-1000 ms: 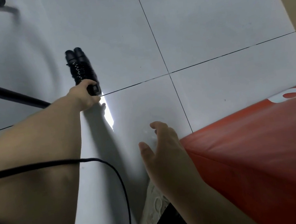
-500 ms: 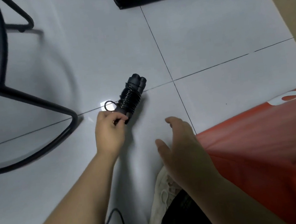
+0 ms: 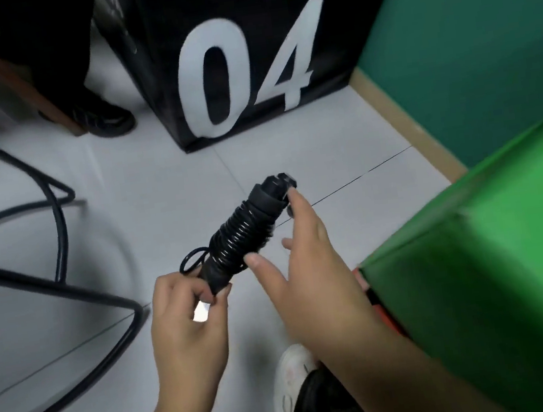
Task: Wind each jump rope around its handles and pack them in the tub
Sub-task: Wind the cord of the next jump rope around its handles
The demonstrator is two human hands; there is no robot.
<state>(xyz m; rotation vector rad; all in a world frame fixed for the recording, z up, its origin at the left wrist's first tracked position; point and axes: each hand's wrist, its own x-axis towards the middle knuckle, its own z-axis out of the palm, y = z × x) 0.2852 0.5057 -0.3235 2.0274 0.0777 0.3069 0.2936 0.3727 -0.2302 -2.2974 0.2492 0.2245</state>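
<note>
Grey tiled floor [image 3: 158,193]. Far centre, black box [image 3: 243,54] marked 04; right, green padded block [image 3: 495,262]; left, black metal frame [image 3: 67,291] on the tiles. Mid-scene, above the floor, wound black jump rope [image 3: 242,233], tilted up to the right. Left hand [image 3: 188,317] gripping near end of bundle, fingers curled round it. Right hand [image 3: 309,270] spread beside the coil, fingertip touching far end, gripping nothing.

left hand [image 3: 189,324] gripping wound jump rope [image 3: 244,235]

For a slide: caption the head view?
Left hand grips wound jump rope; open right hand reaches for it.
</note>
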